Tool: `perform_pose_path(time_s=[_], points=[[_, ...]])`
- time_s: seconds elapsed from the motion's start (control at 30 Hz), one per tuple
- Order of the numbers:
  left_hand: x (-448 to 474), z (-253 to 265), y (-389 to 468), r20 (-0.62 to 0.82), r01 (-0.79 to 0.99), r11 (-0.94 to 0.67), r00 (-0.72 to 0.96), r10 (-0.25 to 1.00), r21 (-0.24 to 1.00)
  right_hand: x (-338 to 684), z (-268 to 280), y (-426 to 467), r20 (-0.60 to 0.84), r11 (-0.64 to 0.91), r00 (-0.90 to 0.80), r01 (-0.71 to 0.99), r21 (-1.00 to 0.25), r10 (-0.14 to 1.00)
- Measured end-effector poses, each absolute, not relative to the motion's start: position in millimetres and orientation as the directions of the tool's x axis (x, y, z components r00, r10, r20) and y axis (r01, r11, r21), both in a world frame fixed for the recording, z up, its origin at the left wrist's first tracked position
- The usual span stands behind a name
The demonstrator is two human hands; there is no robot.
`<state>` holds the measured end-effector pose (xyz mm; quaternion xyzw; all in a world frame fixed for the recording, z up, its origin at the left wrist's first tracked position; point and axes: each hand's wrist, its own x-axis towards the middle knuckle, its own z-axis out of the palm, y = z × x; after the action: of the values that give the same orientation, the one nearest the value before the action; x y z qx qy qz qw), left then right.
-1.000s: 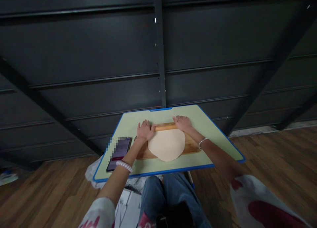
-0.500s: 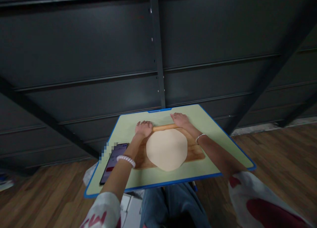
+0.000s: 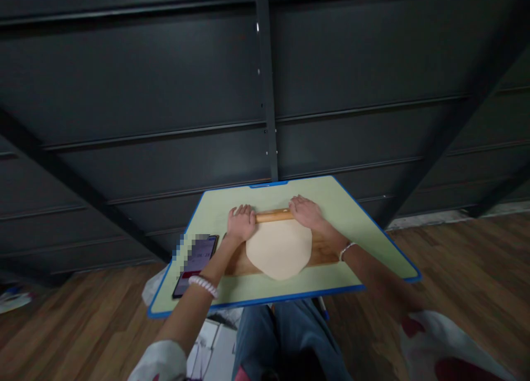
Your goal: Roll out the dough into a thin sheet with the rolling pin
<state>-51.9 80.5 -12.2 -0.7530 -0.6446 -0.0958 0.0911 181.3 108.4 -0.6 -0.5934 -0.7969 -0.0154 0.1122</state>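
We have both hands flat on a wooden rolling pin (image 3: 274, 216) that lies crosswise at the far edge of a round sheet of pale dough (image 3: 279, 249). Our left hand (image 3: 241, 223) presses palm-down on the pin's left end and our right hand (image 3: 305, 211) on its right end; the fingers (image 3: 239, 211) of both are stretched out and laid over the pin, not curled round it, so only the middle stretch of the pin shows between them. The dough rests on a wooden board (image 3: 323, 252), covering most of it; its near rim hangs just over the board's near edge, and bare wood shows to the right of the dough and in a narrow strip to the left, under our left wrist. The board lies on a pale green bench (image 3: 356, 226) with a blue border. Beyond the pin a band of bare green runs to the bench's far edge, which stands close against a dark panelled wall (image 3: 165, 94). To the right of the board the bench has a broad bare stretch out to its blue edge. To the left a phone (image 3: 196, 258) lies near the bench's left edge, just beside our left forearm and apart from the board. Below the bench's near edge our knees in blue jeans (image 3: 290, 331) show above a wooden floor (image 3: 464, 270).
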Motion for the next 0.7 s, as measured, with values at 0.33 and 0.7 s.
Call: perform_pose_path(time_s=[0.33, 0.7], points=[[-56.2, -8.0, 9.0, 0.327, 0.962, -0.272, 0.257, 0.909, 0.001, 193.9, -15.6, 49.5, 0.364, 0.45, -0.413, 0.893, -0.02, 0.835], [-55.4, -8.4, -42.7, 0.341, 0.943, -0.329, 0.322, 0.883, -0.039, 209.1, -24.2, 14.9, 0.379, 0.533, -0.492, 0.846, -0.003, 0.784]])
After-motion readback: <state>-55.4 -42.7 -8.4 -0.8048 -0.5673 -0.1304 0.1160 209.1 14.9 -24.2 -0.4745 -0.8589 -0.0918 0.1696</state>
